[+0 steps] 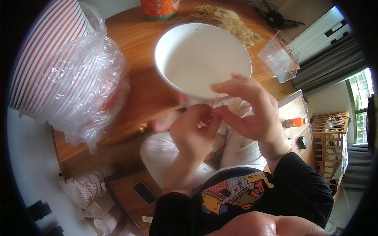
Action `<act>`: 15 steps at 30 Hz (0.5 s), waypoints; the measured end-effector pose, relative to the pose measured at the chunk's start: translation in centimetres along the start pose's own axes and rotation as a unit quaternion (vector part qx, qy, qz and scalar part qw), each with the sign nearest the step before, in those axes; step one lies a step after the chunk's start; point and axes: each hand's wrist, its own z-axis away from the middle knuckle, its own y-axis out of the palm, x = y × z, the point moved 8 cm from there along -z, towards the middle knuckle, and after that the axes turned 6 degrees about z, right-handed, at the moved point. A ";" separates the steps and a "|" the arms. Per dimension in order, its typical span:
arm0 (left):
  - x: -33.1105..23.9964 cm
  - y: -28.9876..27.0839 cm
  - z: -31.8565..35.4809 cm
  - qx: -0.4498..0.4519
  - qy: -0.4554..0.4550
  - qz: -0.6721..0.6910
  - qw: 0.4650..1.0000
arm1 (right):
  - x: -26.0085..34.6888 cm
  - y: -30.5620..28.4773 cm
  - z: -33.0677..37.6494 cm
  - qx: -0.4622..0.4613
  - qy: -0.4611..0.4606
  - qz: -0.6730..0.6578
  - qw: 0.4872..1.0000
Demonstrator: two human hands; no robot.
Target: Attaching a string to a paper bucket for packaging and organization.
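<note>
A white-lined bucket (189, 59) leans toward me on the wooden table's near edge, its mouth facing up at me. A small hole shows under its far rim. At the near rim my left hand (195, 129) is closed, its fingertips pinching a thin string (213, 104). My right hand (256, 104) reaches over the same rim from the right. Its fingers curve above the bucket's mouth, and its thumb comes close to the left fingertips, with a gap between thumb and fingers. The bucket's outer wall is mostly hidden by my hands.
Nested white buckets with red rims (47, 55), partly in a clear plastic bag (90, 74), stand left. Behind are an orange patterned bucket (159, 8) and tan fibre strands (224, 19). A clear basket (278, 57) is at right. A phone (145, 192) lies low left.
</note>
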 end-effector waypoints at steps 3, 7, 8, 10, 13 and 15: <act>0.0 -1.4 0.4 -0.083 -0.007 0.023 0.996 | -0.5 -0.4 0.7 -0.018 0.026 -0.007 0.999; -1.5 -2.4 0.4 -0.092 0.043 0.000 0.995 | -0.6 -1.1 1.4 -0.059 0.054 -0.056 0.995; -1.6 -2.4 0.3 -0.079 0.031 -0.006 0.996 | -0.5 -1.2 1.6 -0.059 0.055 -0.055 0.995; -1.7 -3.0 0.4 -0.040 0.024 0.023 0.999 | 0.2 -1.0 1.6 -0.017 0.039 -0.092 0.995; -0.8 -2.4 0.7 0.026 -0.008 0.127 0.992 | 1.5 -0.2 2.1 0.013 -0.023 -0.111 0.993; -0.1 -1.1 0.8 0.056 -0.070 0.266 0.960 | 1.4 0.7 3.3 -0.020 -0.032 -0.145 0.989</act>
